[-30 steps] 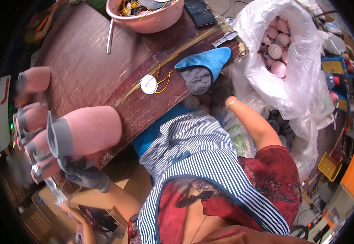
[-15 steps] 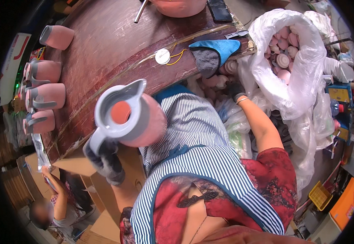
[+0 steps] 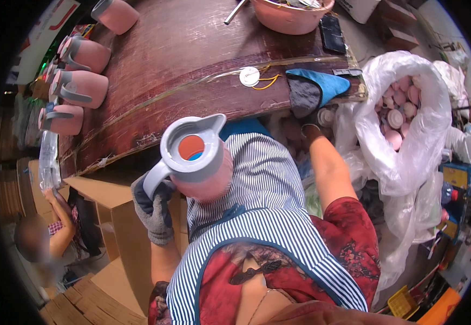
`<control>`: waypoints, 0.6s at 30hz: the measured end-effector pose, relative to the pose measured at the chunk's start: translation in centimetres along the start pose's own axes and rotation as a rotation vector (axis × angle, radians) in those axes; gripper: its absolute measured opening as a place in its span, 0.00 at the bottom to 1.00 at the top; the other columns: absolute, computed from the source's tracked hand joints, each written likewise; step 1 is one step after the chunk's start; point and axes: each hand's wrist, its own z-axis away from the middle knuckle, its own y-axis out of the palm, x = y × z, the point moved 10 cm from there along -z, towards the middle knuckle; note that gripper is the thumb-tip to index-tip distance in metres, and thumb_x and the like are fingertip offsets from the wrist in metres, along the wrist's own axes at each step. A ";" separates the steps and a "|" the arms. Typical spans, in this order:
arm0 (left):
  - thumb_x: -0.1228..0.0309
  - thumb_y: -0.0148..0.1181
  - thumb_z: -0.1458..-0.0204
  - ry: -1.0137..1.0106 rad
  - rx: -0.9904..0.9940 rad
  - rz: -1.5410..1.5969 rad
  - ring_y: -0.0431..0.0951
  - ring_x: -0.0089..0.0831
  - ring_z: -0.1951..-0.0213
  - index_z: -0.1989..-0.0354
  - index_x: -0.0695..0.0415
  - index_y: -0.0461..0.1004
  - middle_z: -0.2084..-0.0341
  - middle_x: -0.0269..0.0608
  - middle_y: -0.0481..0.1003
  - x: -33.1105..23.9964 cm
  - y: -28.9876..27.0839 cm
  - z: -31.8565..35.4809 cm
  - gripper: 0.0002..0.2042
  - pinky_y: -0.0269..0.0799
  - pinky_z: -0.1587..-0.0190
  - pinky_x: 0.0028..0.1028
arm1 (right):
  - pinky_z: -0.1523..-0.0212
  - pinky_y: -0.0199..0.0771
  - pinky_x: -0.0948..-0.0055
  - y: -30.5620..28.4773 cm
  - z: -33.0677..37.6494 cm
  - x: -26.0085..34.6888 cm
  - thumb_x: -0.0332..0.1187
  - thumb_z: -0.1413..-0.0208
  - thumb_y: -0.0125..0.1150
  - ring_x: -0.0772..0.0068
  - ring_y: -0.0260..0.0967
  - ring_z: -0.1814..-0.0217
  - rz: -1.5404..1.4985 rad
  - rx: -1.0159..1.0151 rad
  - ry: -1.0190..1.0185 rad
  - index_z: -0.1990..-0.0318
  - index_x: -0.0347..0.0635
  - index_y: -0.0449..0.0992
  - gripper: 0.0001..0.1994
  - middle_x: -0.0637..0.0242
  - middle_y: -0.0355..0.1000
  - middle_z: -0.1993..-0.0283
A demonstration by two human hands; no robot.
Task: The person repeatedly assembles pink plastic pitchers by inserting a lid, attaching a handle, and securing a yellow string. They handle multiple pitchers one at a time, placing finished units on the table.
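Observation:
My left hand (image 3: 153,208), in a grey and dark glove, is closed round the grey handle of a pink jug (image 3: 205,181). The jug has a grey collar and pouring spout, and its round mouth is uncovered, showing an orange-red inside with a bit of blue. It is held in front of my striped apron, just off the table edge. Under the table's right corner reaches my right hand (image 3: 312,117), among pink round parts beside a pink and white lid (image 3: 326,117). Its fingers are hidden there, so a grip cannot be made out.
Several pink jugs stand along the left of the dark red table (image 3: 181,59). A pink basin (image 3: 292,19), phone (image 3: 332,33), tag with yellow string (image 3: 249,77) and blue-grey cloth (image 3: 316,89) lie on it. Right: a bag of pink lids (image 3: 403,170). Left: cardboard box (image 3: 119,216), another person (image 3: 62,227).
My view has shifted, so the table shows lower and farther right. The jug stays in my left hand, its mouth turned slightly. My right hand has gone deeper under the table corner.

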 end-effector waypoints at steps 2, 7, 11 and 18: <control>0.67 0.55 0.37 -0.007 0.014 -0.022 0.73 0.24 0.68 0.46 0.61 0.67 0.68 0.38 0.75 -0.2 0.3 0.1 0.15 0.67 0.65 0.23 | 0.31 0.56 0.49 0.6 0.1 1.5 0.49 0.46 0.61 0.49 0.59 0.30 0.013 0.023 0.008 0.32 0.45 0.62 0.35 0.50 0.59 0.29; 0.69 0.58 0.40 -0.007 0.087 0.037 0.72 0.21 0.68 0.46 0.62 0.67 0.66 0.37 0.75 1.0 2.2 -0.6 0.17 0.68 0.64 0.22 | 0.33 0.59 0.48 -0.4 1.8 1.4 0.47 0.43 0.58 0.49 0.60 0.32 -0.067 0.095 -0.007 0.33 0.45 0.63 0.31 0.51 0.61 0.31; 0.71 0.59 0.41 -0.040 0.158 0.067 0.73 0.22 0.66 0.44 0.62 0.66 0.64 0.37 0.75 1.9 3.4 -1.3 0.18 0.70 0.62 0.22 | 0.34 0.61 0.47 0.0 2.2 0.1 0.45 0.41 0.56 0.49 0.62 0.33 -0.157 0.114 0.060 0.34 0.45 0.64 0.28 0.51 0.62 0.33; 0.69 0.60 0.42 -0.084 0.164 0.084 0.72 0.21 0.67 0.44 0.61 0.66 0.63 0.37 0.75 1.1 3.1 -1.6 0.20 0.69 0.63 0.21 | 0.37 0.65 0.45 3.2 7.3 -3.8 0.41 0.37 0.52 0.49 0.64 0.35 -1.204 0.259 0.547 0.36 0.46 0.65 0.23 0.52 0.65 0.36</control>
